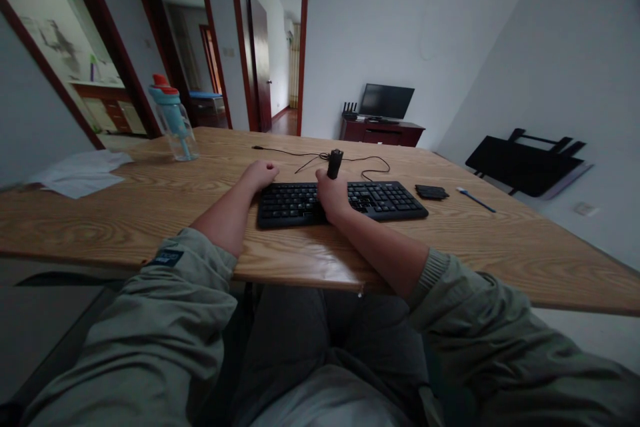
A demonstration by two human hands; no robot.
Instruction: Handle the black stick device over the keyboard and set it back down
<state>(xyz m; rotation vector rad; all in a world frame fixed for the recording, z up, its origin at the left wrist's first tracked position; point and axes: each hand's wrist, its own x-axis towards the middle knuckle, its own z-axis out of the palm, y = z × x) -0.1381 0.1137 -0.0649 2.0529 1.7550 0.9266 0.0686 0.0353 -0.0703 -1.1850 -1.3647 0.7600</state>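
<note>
A black keyboard (pixel 395 199) lies on the wooden table in front of me, and some of its middle key area looks bare. My right hand (pixel 334 195) is over the middle of the keyboard. It is closed around a black handle (pixel 335 163) that stands upright; its lower end is hidden by the hand, so I cannot tell its kind. My left hand (pixel 259 175) rests at the keyboard's far left corner with its fingers curled in. Nothing shows in those fingers.
A thin black cable (pixel 375 159) curls behind the keyboard. To the right lie a small flat black object (pixel 431 192) and a slim blue stick with a white end (pixel 477 200). A clear bottle with a red lid (pixel 175 119) and white paper (pixel 83 170) are at the left.
</note>
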